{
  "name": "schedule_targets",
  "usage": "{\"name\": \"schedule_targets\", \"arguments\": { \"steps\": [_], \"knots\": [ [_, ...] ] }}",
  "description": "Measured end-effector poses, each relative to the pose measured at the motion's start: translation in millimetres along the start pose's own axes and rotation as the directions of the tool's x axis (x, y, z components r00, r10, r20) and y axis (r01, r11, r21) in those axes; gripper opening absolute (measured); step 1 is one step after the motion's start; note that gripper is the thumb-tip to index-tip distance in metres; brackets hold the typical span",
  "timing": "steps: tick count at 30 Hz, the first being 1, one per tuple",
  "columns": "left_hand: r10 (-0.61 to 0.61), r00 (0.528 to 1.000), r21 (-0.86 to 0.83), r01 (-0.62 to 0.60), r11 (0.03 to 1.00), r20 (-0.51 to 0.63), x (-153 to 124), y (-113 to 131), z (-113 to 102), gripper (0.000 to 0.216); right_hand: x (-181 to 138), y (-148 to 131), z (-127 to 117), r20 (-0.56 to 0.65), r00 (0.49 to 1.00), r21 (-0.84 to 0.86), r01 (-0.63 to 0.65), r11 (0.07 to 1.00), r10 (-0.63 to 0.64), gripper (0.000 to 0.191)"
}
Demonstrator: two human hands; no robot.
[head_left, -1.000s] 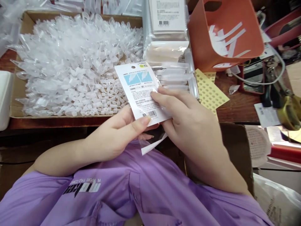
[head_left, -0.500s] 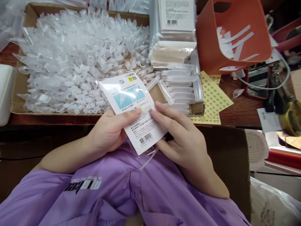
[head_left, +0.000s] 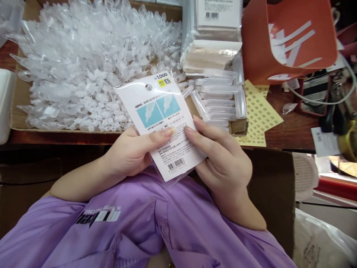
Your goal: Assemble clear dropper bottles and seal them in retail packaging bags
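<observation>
A clear plastic packet with a printed card (head_left: 175, 147) inside is held over my lap, its barcode end toward me. My left hand (head_left: 136, 149) grips the packet's left edge, thumb flat across the printed face. On the right edge, my right hand (head_left: 223, 156) has its fingertips on the card and its thumb side partly hidden behind the packet. The card shows two blue pictures, a yellow sticker and a round hanging hole. Past the packet lies a cardboard tray (head_left: 108, 131) heaped with small clear plastic nozzle pieces (head_left: 92, 70).
Translucent tubes (head_left: 219, 95) lie in the tray's right part, below stacked packets (head_left: 219, 15). An orange bin (head_left: 290, 44) holding white paper strips stands at the right. Yellow sticker sheets (head_left: 260, 111), a phone (head_left: 315, 93) and scissors (head_left: 347, 139) lie nearby.
The packet has turned slightly, and glare has left its blue pictures. The clear flap at its near end now shows less. My right hand has shifted slightly right; the view has moved a little.
</observation>
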State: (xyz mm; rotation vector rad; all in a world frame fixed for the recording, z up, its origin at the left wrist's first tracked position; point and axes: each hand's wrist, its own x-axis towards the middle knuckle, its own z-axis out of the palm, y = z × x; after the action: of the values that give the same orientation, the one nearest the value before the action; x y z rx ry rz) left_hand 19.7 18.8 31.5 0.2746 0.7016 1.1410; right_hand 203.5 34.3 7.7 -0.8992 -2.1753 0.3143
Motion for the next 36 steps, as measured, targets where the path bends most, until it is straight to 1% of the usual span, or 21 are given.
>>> {"name": "schedule_targets", "arguments": {
  "steps": [3, 6, 9, 11, 14, 16, 18, 20, 21, 23, 25, 26, 28, 29, 33, 34, 36],
  "knots": [
    [-0.002, 1.0, 0.022, 0.002, 1.0, 0.015, 0.9, 0.7, 1.2, 0.033, -0.7, 1.1, 3.8, -0.103, 0.995, -0.035, 0.002, 0.999, -0.006, 0.057],
    [-0.016, 0.996, 0.039, 0.013, 0.999, 0.086, 1.5, -0.2, 0.3, 0.021, 0.1, 1.9, 9.0, -0.157, 0.988, -0.1, -0.013, 0.995, -0.003, 0.054],
    [-0.056, 0.991, 0.044, 0.051, 0.998, 0.12, 0.3, -3.9, -2.9, 0.028, 2.2, 3.2, 11.7, -0.234, 0.972, -0.148, -0.041, 0.988, 0.005, 0.05],
    [-0.079, 0.991, 0.051, 0.074, 0.996, 0.11, -1.2, -7.8, -5.4, 0.032, 2.8, 4.1, 12.7, -0.251, 0.968, -0.149, -0.033, 0.988, -0.005, 0.05],
    [-0.085, 0.989, 0.106, 0.073, 0.992, 0.119, -3.6, -13.9, -8.5, 0.027, 1.9, 4.7, 14.5, -0.235, 0.972, -0.12, -0.009, 0.993, -0.019, 0.049],
    [-0.065, 0.986, 0.149, 0.042, 0.988, 0.155, -4.7, -16.7, -9.5, 0.028, 0.9, 4.2, 15.3, -0.252, 0.968, -0.117, -0.024, 0.993, -0.006, 0.046],
    [-0.079, 0.984, 0.169, 0.051, 0.984, 0.161, -5.8, -17.0, -9.5, 0.03, 0.0, 3.0, 13.7, -0.279, 0.96, -0.115, -0.046, 0.992, 0.012, 0.044],
    [-0.134, 0.985, 0.178, 0.112, 0.978, 0.113, -7.1, -14.0, -9.0, 0.03, -1.6, 1.6, 8.3, -0.245, 0.969, -0.11, -0.066, 0.992, 0.038, 0.045],
    [-0.172, 0.982, 0.185, 0.156, 0.97, 0.077, -7.7, -11.4, -8.7, 0.029, -2.9, 1.0, 4.2, -0.193, 0.979, -0.1, -0.084, 0.991, 0.063, 0.048],
    [-0.226, 0.974, 0.204, 0.219, 0.954, 0.011, -8.6, -5.1, -8.3, 0.026, -7.2, 0.3, -5.3, -0.036, 0.991, -0.026, -0.134, 0.991, 0.133, 0.057],
    [-0.249, 0.968, 0.221, 0.243, 0.945, 0.002, -8.4, 0.6, -8.6, 0.024, -13.6, 0.3, -13.6, 0.131, 0.975, 0.108, -0.193, 0.975, 0.179, 0.066],
    [-0.26, 0.966, 0.23, 0.249, 0.941, 0.018, -7.9, 2.3, -9.0, 0.024, -17.4, 0.4, -16.5, 0.177, 0.966, 0.17, -0.218, 0.961, 0.188, 0.07],
    [-0.282, 0.958, 0.252, 0.258, 0.933, 0.061, -6.0, 3.3, -10.1, 0.024, -24.9, 0.5, -18.7, 0.204, 0.96, 0.21, -0.233, 0.95, 0.191, 0.074],
    [-0.295, 0.953, 0.265, 0.267, 0.927, 0.07, -5.0, 2.6, -10.7, 0.024, -28.0, 0.5, -18.5, 0.196, 0.963, 0.191, -0.224, 0.956, 0.187, 0.075],
    [-0.344, 0.938, 0.305, 0.314, 0.899, 0.047, -2.6, -2.1, -11.0, 0.029, -33.6, 0.0, -16.1, 0.151, 0.977, 0.097, -0.167, 0.981, 0.151, 0.078],
    [-0.354, 0.934, 0.307, 0.322, 0.895, 0.051, -2.5, -2.6, -10.4, 0.03, -33.2, 0.0, -16.5, 0.141, 0.98, 0.107, -0.153, 0.983, 0.137, 0.077],
    [-0.362, 0.93, 0.303, 0.327, 0.895, 0.066, -2.7, -2.7, -9.0, 0.027, -31.2, 0.1, -18.2, 0.161, 0.981, 0.159, -0.13, 0.979, 0.104, 0.075]
  ]
}}
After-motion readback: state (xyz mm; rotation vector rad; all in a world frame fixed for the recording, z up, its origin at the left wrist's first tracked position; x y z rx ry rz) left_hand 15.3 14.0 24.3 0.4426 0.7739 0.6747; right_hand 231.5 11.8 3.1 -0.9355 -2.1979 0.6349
